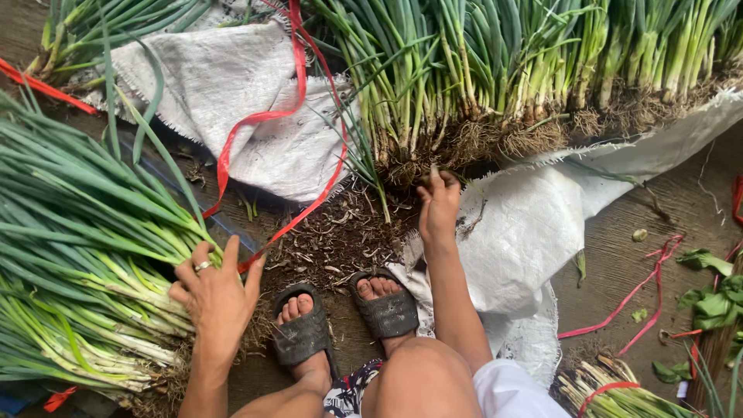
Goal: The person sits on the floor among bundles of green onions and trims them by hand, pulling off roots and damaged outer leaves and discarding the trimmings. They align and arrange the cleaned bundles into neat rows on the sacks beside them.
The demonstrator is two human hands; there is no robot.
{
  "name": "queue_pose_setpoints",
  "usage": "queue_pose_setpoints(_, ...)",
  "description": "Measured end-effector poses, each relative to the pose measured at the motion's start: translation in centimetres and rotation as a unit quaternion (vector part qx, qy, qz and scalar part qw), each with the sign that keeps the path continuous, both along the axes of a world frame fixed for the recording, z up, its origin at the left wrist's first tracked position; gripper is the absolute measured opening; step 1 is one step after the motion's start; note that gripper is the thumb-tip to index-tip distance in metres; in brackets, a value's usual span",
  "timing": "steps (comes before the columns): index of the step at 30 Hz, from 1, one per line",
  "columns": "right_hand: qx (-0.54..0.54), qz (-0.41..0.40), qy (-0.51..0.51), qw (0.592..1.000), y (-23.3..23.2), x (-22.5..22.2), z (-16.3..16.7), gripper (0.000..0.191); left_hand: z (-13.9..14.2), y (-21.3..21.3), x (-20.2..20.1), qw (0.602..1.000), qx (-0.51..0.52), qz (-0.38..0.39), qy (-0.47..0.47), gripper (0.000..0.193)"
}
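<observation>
My left hand, a ring on one finger, rests flat against the white stem ends of a big pile of green onions lying on the left. My right hand reaches forward to the muddy roots of another heap of green onions lying across the top; its fingers pinch at the roots of one stalk. Both of my feet in dark sandals stand between the two heaps.
White woven sacks lie under the far heap and beside my right leg. Red plastic ties trail over the sacks and the wooden floor. Soil and root scraps lie ahead of my feet. A small tied bunch is at the bottom right.
</observation>
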State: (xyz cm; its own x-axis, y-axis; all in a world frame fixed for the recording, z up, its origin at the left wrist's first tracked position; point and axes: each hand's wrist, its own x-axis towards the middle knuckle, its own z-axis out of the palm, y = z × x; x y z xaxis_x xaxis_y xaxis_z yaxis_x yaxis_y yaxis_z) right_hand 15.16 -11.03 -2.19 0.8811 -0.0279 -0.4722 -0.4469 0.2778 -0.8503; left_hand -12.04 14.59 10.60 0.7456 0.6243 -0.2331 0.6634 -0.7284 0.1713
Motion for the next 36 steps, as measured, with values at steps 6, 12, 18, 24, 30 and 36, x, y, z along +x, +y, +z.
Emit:
queue_pose_setpoints(6, -0.041, -0.031, 0.163, 0.985, 4.9, 1.2, -0.5, 0.095, -4.6, -3.9, 10.0, 0.928, -0.330, -0.062, -0.163, 0.032)
queue_pose_setpoints(12, 0.143, 0.042, 0.124, 0.981, 5.7, 2.3, 1.4, 0.095, -14.5, -9.8, 20.0, 0.953, -0.285, -0.102, -0.006, 0.058)
queue_pose_setpoints(18, -0.034, 0.012, 0.245, 0.969, 4.9, 3.5, 0.9, 0.090, -17.8, -9.8, 19.5, 0.941, -0.317, -0.076, -0.091, 0.042)
queue_pose_setpoints(24, 0.165, 0.070, 0.184, 0.966, 4.9, 0.4, -0.7, 0.087, -14.3, -4.7, 15.0, 0.670, -0.638, 0.265, -0.272, 0.056)
queue_pose_setpoints(30, -0.093, 0.324, 0.138, 0.931, 3.3, 0.2, 4.2, 0.081, -13.2, -2.0, 22.0, 0.715, -0.572, 0.222, -0.336, 0.045)
queue_pose_setpoints(36, -0.352, 0.315, -0.143, 0.870, 2.9, 4.4, 7.4, 0.083, -14.0, -4.5, 27.0, 0.802, -0.494, 0.177, -0.285, 0.040)
